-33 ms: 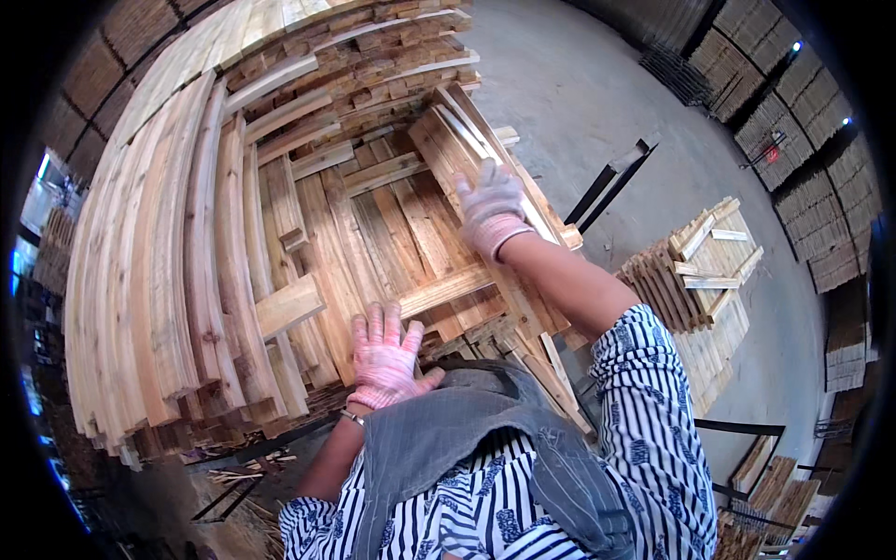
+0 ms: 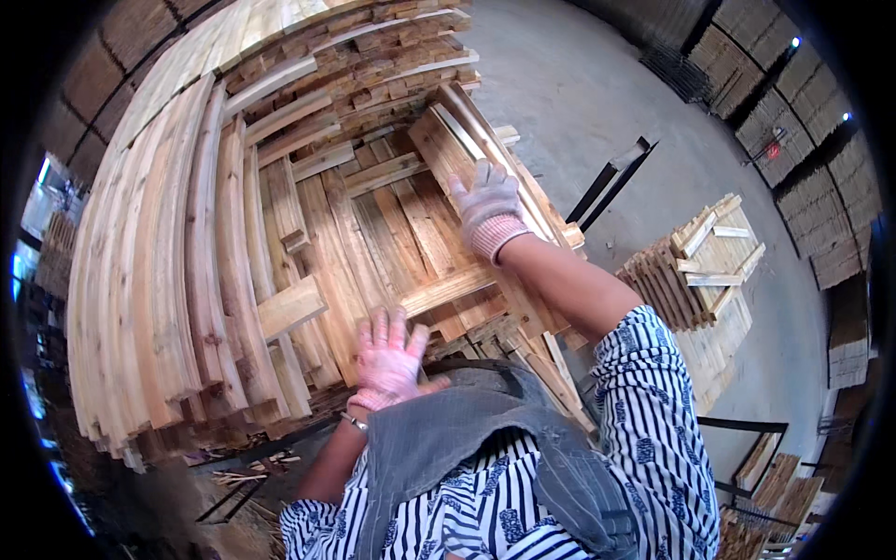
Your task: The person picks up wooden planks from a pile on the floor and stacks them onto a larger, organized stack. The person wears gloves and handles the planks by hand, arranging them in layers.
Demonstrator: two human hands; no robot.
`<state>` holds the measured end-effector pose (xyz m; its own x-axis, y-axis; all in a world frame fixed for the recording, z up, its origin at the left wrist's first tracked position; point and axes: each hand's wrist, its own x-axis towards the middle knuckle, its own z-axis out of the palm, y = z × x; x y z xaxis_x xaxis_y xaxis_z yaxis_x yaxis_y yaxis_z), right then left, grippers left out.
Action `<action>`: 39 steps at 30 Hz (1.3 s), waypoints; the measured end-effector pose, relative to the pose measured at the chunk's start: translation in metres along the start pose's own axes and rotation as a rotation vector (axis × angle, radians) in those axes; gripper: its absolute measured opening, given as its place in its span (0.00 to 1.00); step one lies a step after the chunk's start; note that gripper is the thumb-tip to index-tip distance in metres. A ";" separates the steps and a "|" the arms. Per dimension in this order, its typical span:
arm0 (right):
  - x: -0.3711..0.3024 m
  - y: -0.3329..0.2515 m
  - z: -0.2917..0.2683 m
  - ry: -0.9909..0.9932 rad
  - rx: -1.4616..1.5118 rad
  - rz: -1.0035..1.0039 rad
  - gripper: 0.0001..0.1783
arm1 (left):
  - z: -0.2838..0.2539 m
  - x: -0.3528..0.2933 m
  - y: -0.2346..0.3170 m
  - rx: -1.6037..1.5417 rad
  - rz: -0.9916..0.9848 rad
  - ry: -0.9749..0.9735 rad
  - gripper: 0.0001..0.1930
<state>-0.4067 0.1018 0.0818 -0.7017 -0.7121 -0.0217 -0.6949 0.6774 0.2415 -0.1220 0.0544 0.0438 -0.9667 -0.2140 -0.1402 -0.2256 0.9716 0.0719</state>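
Planks (image 2: 411, 243) of rough, stiff and fairly heavy wood are laid flat on the stack (image 2: 149, 280), pressed under the spread gloved right hand (image 2: 487, 210) and left hand (image 2: 387, 359), and are judged best gripped at the long edges.

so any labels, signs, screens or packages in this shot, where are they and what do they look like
Small red sign or tag: far upper right, on a tall stack of wood by the back wall; roughly square, red, too small to make out more.
No screens or packages show; around the left hand and right hand there is only bare, unlabelled wooden boards.
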 end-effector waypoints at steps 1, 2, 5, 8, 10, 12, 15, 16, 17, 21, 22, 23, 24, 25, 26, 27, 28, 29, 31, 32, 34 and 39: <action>0.004 -0.005 0.003 0.038 -0.008 -0.038 0.41 | 0.006 -0.006 -0.003 0.009 0.037 0.016 0.48; 0.013 0.004 0.000 -0.015 0.087 -0.044 0.37 | 0.011 -0.011 -0.007 0.017 0.074 0.032 0.47; 0.020 0.014 0.000 -0.059 0.187 0.063 0.35 | 0.001 0.000 -0.008 -0.013 0.113 0.057 0.47; 0.030 0.022 -0.015 -0.126 0.323 0.127 0.43 | -0.006 -0.004 -0.010 -0.034 0.108 0.048 0.46; 0.043 0.044 -0.008 -0.134 0.497 0.113 0.47 | 0.018 -0.005 -0.024 -0.062 -0.009 0.268 0.46; 0.058 0.060 -0.012 -0.214 0.538 0.070 0.45 | 0.014 -0.002 -0.025 -0.066 -0.070 0.271 0.48; 0.067 0.050 0.013 -0.060 0.575 -0.035 0.39 | 0.016 -0.002 -0.024 -0.037 -0.068 0.250 0.51; 0.056 0.027 -0.009 -0.163 0.495 -0.011 0.35 | 0.014 -0.005 -0.022 -0.030 -0.092 0.236 0.52; 0.043 0.007 -0.003 -0.051 0.447 0.006 0.35 | 0.005 -0.006 -0.018 -0.021 -0.083 0.224 0.52; 0.026 -0.042 0.012 -0.141 0.416 0.049 0.44 | -0.002 -0.004 -0.017 0.059 -0.053 0.219 0.56; 0.029 -0.043 0.013 -0.161 0.381 0.049 0.42 | -0.003 -0.002 -0.017 0.059 -0.066 0.169 0.53; 0.032 -0.044 0.014 -0.180 0.345 0.050 0.41 | 0.000 -0.001 -0.018 0.065 -0.059 0.202 0.52; 0.027 -0.045 0.009 -0.218 0.421 0.070 0.42 | -0.003 -0.004 -0.017 0.057 -0.068 0.189 0.52; 0.025 -0.042 0.001 -0.249 0.493 0.091 0.43 | -0.006 -0.003 -0.017 0.049 -0.075 0.184 0.52; 0.026 -0.038 -0.005 -0.280 0.566 0.111 0.44 | -0.007 -0.004 -0.018 0.057 -0.075 0.191 0.52; 0.028 -0.033 -0.005 -0.299 0.689 0.029 0.47 | -0.005 -0.007 -0.017 0.060 -0.086 0.193 0.51; 0.028 -0.026 0.002 -0.329 0.812 -0.040 0.49 | -0.004 -0.006 -0.018 0.067 -0.080 0.178 0.51; 0.030 -0.022 0.010 -0.359 0.935 -0.110 0.52 | -0.003 -0.005 -0.017 0.041 -0.075 0.198 0.52; 0.042 -0.032 0.039 -0.246 1.126 -0.097 0.55 | -0.007 -0.002 -0.016 0.012 -0.053 0.236 0.53; 0.041 -0.046 0.045 -0.201 1.180 -0.072 0.55 | -0.008 -0.002 -0.016 -0.013 -0.069 0.199 0.53; 0.035 -0.085 0.029 -0.186 0.960 0.015 0.50 | -0.002 -0.002 -0.014 0.024 -0.083 0.226 0.53; 0.019 -0.117 -0.003 -0.260 0.749 -0.022 0.37 | -0.020 0.007 -0.008 0.028 -0.085 -0.039 0.54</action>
<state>-0.3380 0.0086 0.0563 -0.6370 -0.7232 -0.2670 -0.5649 0.6735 -0.4766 -0.1296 0.0428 0.0621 -0.9389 -0.2919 -0.1826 -0.3022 0.9527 0.0307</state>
